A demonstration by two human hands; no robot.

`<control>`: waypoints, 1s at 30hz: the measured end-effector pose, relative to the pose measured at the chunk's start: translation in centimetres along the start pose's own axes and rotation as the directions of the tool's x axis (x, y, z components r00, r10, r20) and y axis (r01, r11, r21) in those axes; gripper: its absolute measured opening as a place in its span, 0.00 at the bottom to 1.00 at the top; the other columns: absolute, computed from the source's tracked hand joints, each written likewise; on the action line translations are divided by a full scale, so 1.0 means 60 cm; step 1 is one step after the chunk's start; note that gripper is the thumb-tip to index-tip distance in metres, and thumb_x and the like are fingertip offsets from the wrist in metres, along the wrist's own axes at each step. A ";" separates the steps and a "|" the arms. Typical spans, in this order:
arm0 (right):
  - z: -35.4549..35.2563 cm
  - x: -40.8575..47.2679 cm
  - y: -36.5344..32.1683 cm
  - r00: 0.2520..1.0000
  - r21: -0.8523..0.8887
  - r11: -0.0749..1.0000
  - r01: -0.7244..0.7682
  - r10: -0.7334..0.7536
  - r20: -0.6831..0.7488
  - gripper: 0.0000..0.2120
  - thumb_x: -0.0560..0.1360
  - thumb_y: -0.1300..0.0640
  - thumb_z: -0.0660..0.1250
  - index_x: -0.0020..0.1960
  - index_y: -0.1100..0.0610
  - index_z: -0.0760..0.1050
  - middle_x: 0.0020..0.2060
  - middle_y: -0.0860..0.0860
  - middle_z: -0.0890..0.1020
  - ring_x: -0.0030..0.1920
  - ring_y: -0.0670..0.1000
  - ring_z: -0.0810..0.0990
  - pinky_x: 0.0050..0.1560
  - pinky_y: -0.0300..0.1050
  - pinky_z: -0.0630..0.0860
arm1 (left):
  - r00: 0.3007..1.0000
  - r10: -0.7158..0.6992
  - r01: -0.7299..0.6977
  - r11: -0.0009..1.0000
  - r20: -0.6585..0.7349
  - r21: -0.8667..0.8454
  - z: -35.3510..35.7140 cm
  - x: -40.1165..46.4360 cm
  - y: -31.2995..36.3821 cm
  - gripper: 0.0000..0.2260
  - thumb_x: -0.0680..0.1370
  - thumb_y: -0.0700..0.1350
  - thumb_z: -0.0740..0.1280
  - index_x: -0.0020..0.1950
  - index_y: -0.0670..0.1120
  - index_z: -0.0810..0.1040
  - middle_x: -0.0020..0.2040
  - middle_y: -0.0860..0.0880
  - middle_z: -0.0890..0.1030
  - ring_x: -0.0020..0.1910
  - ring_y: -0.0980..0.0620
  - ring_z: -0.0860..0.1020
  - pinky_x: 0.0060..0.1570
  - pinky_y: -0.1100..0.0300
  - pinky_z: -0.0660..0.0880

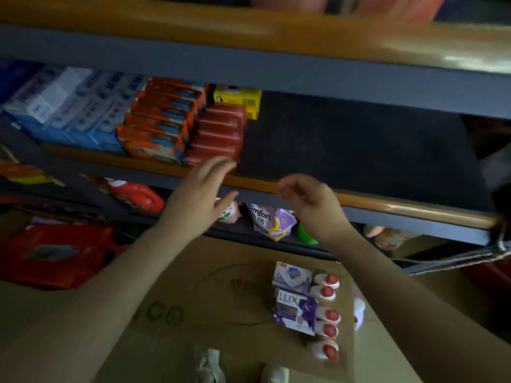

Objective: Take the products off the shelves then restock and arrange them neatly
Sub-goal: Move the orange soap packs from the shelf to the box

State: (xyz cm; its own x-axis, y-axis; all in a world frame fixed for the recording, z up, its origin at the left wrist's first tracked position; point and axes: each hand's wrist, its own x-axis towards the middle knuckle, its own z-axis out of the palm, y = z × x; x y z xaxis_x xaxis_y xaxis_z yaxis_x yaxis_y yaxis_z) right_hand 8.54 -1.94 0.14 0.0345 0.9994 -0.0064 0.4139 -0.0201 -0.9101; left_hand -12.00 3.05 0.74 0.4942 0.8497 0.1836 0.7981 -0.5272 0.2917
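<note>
My left hand is open with fingers spread, just in front of a row of red boxes on the middle shelf. My right hand hovers at the shelf's front edge, fingers loosely curled, holding nothing. Left of the red boxes stand orange boxes and blue-white boxes; a yellow box sits behind. On a cardboard sheet below lie two purple soap boxes and several white bottles with red caps.
The right part of the middle shelf is bare dark surface. The lower shelf holds a red detergent bottle, a purple softener pouch and a green item. A red packet lies at left on the floor level.
</note>
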 end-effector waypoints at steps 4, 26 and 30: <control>0.052 0.078 -0.023 0.980 -0.217 0.963 0.161 -0.182 -0.077 0.11 0.76 0.67 0.60 0.54 0.61 0.78 0.49 0.55 0.80 0.50 0.53 0.78 0.50 0.38 0.71 | 0.998 0.044 -0.056 0.963 0.050 0.263 -0.040 0.047 -0.081 0.29 0.72 0.48 0.71 0.69 0.38 0.68 0.70 0.40 0.68 0.66 0.37 0.68 0.62 0.42 0.68; 0.087 0.107 -0.016 0.996 -0.571 0.818 -0.063 0.016 -0.087 0.18 0.73 0.55 0.69 0.61 0.58 0.74 0.56 0.58 0.74 0.52 0.59 0.76 0.49 0.42 0.68 | 0.987 0.124 -0.147 0.951 0.099 0.272 -0.019 0.048 -0.222 0.44 0.70 0.58 0.71 0.75 0.37 0.53 0.75 0.39 0.58 0.74 0.42 0.57 0.69 0.53 0.49; 0.081 0.127 -0.028 0.973 -0.478 0.850 -0.222 0.224 -0.055 0.21 0.74 0.56 0.69 0.65 0.59 0.72 0.58 0.59 0.78 0.57 0.58 0.77 0.58 0.45 0.69 | 0.981 0.180 -0.190 0.969 0.078 0.158 -0.030 0.042 -0.215 0.35 0.75 0.52 0.66 0.74 0.38 0.56 0.75 0.40 0.56 0.75 0.44 0.53 0.71 0.53 0.47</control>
State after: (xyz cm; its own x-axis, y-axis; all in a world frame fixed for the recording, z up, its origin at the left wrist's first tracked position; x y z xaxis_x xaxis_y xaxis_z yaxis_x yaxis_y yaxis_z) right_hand 3.67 5.84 -0.43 0.1759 0.9664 -0.1872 0.7786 -0.2529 -0.5743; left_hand -21.67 11.96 -0.85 0.6550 0.7387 0.1591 0.7338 -0.6720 0.0994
